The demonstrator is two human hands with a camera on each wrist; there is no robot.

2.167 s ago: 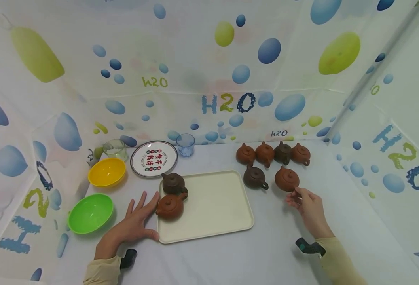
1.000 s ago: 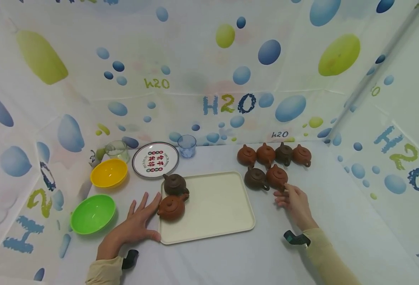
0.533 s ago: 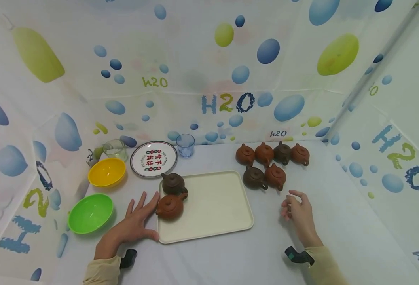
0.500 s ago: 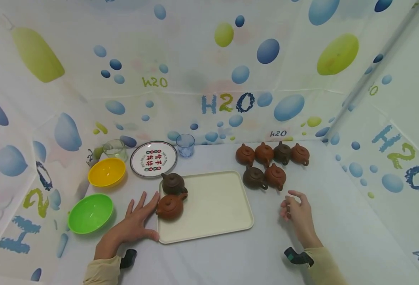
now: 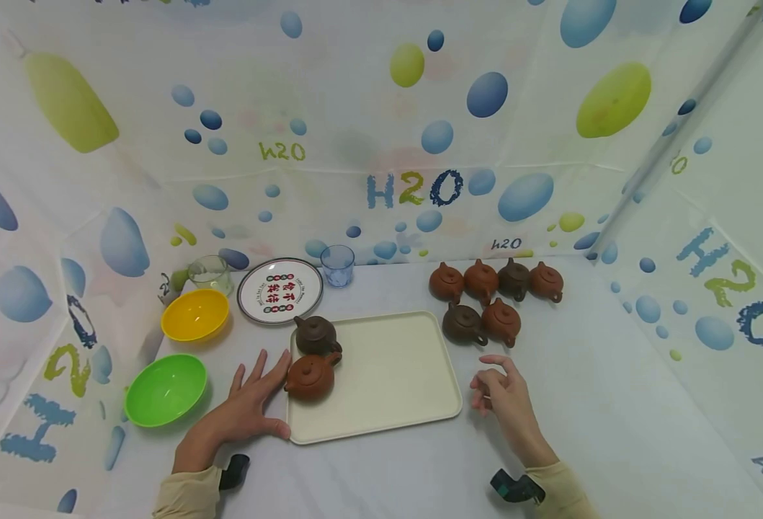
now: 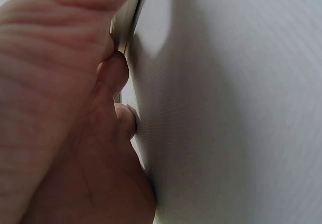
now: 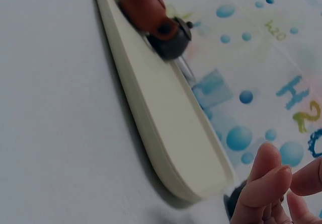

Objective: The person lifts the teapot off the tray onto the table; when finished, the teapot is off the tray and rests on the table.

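Note:
My left hand (image 5: 241, 411) lies with fingers spread along the left edge of a cream tray (image 5: 387, 375), touching its rim. In the left wrist view, the palm hides most of the tray. On the tray's left side stand a dark brown teapot (image 5: 316, 335) and a reddish-brown teapot (image 5: 310, 377), close together. My right hand (image 5: 507, 404) hovers just off the tray's right edge, fingers loosely bent and holding nothing. Beyond it sit another dark teapot (image 5: 462, 324) and a reddish teapot (image 5: 501, 322), side by side on the white cloth.
A row of several small teapots (image 5: 482, 281) stands at the back right. Left of the tray are a green bowl (image 5: 166, 390) and a yellow bowl (image 5: 195, 316). Behind it lie a printed plate (image 5: 280, 290), a blue glass (image 5: 338, 267) and a clear glass (image 5: 210, 272).
My right hand slid a reddish teapot left beside the dark one, let go of it, then drew back and moved left toward the tray. The left hand stayed in place.

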